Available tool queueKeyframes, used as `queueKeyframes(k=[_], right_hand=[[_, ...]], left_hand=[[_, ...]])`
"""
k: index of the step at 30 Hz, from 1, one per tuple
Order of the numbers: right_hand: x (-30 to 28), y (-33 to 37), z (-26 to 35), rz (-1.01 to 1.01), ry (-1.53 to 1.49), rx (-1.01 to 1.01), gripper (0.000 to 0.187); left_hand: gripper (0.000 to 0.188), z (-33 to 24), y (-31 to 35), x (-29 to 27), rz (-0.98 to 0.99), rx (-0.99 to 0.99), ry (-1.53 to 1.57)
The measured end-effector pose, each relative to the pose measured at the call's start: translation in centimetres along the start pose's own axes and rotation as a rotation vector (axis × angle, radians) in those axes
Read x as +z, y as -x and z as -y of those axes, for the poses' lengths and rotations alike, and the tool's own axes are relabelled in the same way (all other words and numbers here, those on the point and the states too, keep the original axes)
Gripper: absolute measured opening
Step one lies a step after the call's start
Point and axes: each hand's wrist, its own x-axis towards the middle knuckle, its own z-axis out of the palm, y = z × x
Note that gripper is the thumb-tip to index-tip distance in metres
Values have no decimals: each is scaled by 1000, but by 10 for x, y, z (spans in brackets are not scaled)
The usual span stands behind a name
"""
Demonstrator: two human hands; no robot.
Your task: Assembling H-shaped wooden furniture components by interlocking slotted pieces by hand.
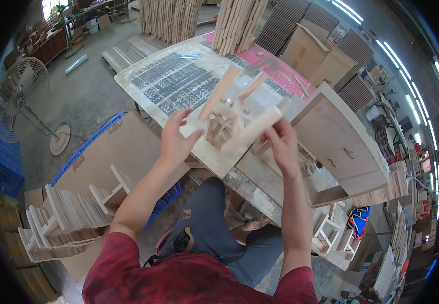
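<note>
My right hand (283, 144) pinches a pale wooden slat (254, 129) near its upper right end, above the workbench (148, 66). The slat is blurred by motion, and I cannot tell whether it is joined to the pieces behind it. My left hand (176, 139) has thumb and fingers spread beside the lower end of another wooden slat (221, 91); nothing shows between its fingers. Between the hands, small wooden pieces (220, 126) lie in a heap, partly hidden by the held slat. A shorter wooden bar (252, 86) stands out behind them.
At right, an upright wooden panel (336, 142) borders the bench. Stacked wooden frames (72, 213) stand on a cardboard-covered surface (123, 147) at lower left. Bundled wooden strips (239, 25) and a cardboard box (305, 50) are at the back. A fan (26, 83) stands far left.
</note>
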Motion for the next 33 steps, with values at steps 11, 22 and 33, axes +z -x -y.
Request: queueKeyframes(k=[11, 22, 33], right_hand=[[-17, -102, -50, 74, 361, 3, 15], [-22, -83, -106, 64, 797, 257, 38], [6, -69, -96, -214, 729, 53, 47]], left_hand=[[51, 80, -10, 80, 295, -288, -104], [67, 68, -8, 62, 391, -213, 5], [79, 51, -7, 80, 323, -208, -122]])
